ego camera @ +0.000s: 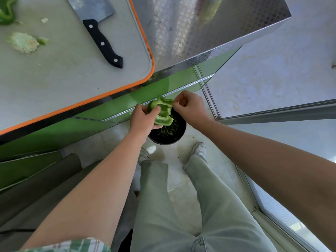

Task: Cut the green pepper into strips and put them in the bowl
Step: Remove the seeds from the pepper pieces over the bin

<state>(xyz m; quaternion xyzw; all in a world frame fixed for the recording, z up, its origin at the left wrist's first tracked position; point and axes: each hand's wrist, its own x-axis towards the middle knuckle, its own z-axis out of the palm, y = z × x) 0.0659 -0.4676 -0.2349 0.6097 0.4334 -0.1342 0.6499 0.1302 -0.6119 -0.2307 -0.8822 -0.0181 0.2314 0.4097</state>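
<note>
My left hand (143,118) holds a hollowed green pepper piece (161,110) below the counter's edge, over a black bin (179,135) on the floor that has green scraps in it. My right hand (189,106) pinches the pepper's upper right rim with thumb and fingers. On the cutting board (60,73) lie the pepper's pale seed core (23,42), another green pepper piece (6,13) at the top left corner, and a cleaver with a black handle (102,42). No bowl is in view.
The board has an orange rim and rests on a steel counter (200,30). Green cabinet fronts (127,104) run under it. My legs and shoes stand on the pale tiled floor by the bin. A glass panel stands at the right.
</note>
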